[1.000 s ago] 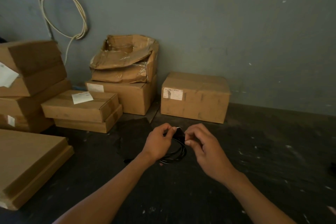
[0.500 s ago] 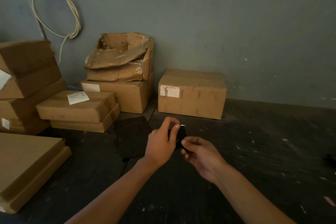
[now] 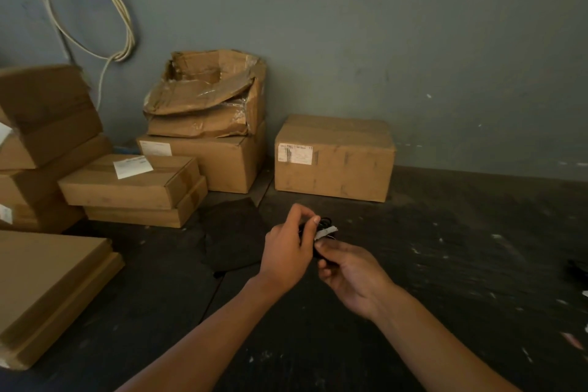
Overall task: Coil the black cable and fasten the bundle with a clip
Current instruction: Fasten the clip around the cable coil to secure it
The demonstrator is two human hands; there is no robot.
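Here our left hand [image 3: 286, 251] and right hand [image 3: 351, 275] pinch tight on the coiled black cable [image 3: 323, 226] with its pale clip [image 3: 326, 232], held above the dark floor [image 3: 445, 248], open room rightward, sealed box [image 3: 334, 157] behind, hands closer together than a second ago.

A matt black cable [image 3: 325, 222], its sheath seemingly rubber or plastic, is seen bundled against a dark, rough floor [image 3: 445, 264] flecked with pale paint-like specks. A small white strip [image 3: 326, 233] on the bundle (paper or plastic cannot be told) is shown as dull rather than shiny. Plain brown corrugated cardboard boxes [image 3: 334, 157] with white paper labels are stacked along the floor's far edge; one crushed box [image 3: 206, 95] is patched with glossy clear tape. A matt dark sheet [image 3: 232, 232], apparently cloth, lies flat. The wall [image 3: 381, 41] is finished in matt grey-green paint, and an off-white smooth-sheathed cable [image 3: 95, 9] is hung on it.
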